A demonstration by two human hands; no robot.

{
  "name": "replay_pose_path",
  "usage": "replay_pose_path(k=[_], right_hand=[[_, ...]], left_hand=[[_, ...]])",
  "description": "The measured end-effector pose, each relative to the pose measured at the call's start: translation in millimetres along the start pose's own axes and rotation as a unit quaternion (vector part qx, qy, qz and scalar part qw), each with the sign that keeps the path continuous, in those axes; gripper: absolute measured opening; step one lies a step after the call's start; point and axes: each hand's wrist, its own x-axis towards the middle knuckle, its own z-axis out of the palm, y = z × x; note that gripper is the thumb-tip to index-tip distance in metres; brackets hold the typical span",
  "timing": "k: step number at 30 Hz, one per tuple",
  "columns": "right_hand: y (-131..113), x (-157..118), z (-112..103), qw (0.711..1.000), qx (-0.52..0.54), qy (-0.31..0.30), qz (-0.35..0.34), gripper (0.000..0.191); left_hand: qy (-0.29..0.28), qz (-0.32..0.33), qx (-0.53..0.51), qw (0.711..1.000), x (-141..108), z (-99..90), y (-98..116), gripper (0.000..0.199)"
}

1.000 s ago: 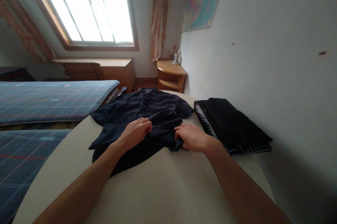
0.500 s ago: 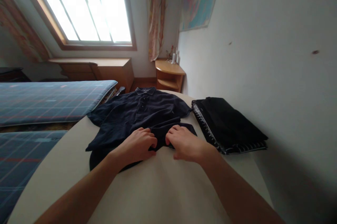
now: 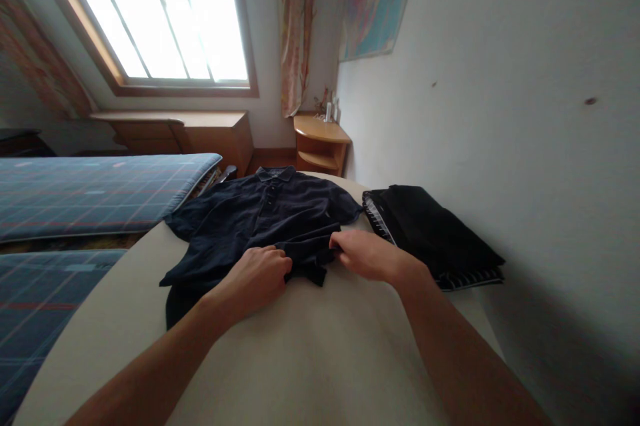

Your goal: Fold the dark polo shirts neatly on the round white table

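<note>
A dark navy short-sleeved polo shirt point(image 3: 245, 209) lies front up on the pale round table point(image 3: 320, 346), its collar pointing away from me. My left hand point(image 3: 263, 273) is closed on the shirt's lower part, near the middle of the hem; its fingertips are mostly hidden in the cloth. At the shirt's right lower side, my right hand point(image 3: 363, 254) pinches the edge of the fabric. Between the two hands the cloth is bunched into folds, and a small flap hangs toward me.
Right of the shirt, by the white wall point(image 3: 500, 79), lies a folded stack of black cloth point(image 3: 435, 229) with a striped edge. Blue plaid mattresses point(image 3: 100, 193) are on the left. A corner shelf point(image 3: 323, 129) and a desk point(image 3: 215, 123) stand beyond the table.
My right hand has moved slightly right and now pinches the shirt's right edge. The cloth there has been drawn in from the right and bunched. My left hand has shifted slightly left.
</note>
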Motion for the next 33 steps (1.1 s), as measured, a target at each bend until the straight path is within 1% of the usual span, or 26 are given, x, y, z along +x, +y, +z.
replay_pose_path(k=[3,6,9,12,15,18,21,24,27,30,33], right_hand=[[10.3,-5.4,-12.8,0.999,0.028,0.042,0.007,0.026],[17.8,-9.3,-19.8,0.997,0.036,0.072,0.018,0.029],[24.8,-9.8,-19.3,0.996,0.031,0.078,0.030,0.031],[31.2,-8.9,-15.9,0.997,0.028,0.061,0.028,0.033],[32.8,-8.9,-15.4,0.998,0.027,0.053,0.029,0.038],[24.9,-9.6,-18.7,0.997,0.033,0.060,0.018,0.037],[7.6,-10.0,-19.5,0.997,0.038,0.052,-0.043,0.035],[-12.4,-8.7,-11.2,0.996,0.034,0.016,-0.085,0.032],[-26.8,-6.1,3.6,0.993,0.032,-0.023,-0.113,0.031],[-35.3,-4.6,14.0,0.992,0.017,-0.059,-0.112,0.031],[-44.5,-6.1,15.3,0.993,-0.024,-0.097,-0.070,0.032]], left_hand=[[0.008,-0.024,-0.011,1.000,-5.0,-16.5,-7.0,0.023],[0.009,-0.039,-0.017,0.999,-9.1,-24.2,-11.6,0.019],[-0.014,-0.022,-0.043,0.999,-12.1,-21.1,-14.2,0.017],[-0.056,-0.002,-0.094,0.994,-14.3,-15.1,-12.8,0.012],[-0.103,-0.010,-0.118,0.988,-15.4,-13.8,-5.5,0.013],[-0.124,-0.029,-0.098,0.987,-14.6,-16.0,5.8,0.013],[-0.122,-0.058,-0.051,0.989,-12.3,-14.5,15.5,0.015],[-0.110,-0.066,-0.014,0.992,-10.3,-8.1,19.8,0.019],[-0.113,-0.049,-0.001,0.992,-10.4,-4.9,21.2,0.024],[-0.136,-0.048,-0.005,0.990,-13.5,-9.1,23.9,0.024],[-0.158,-0.035,-0.021,0.987,-18.6,-14.8,28.1,0.022]])
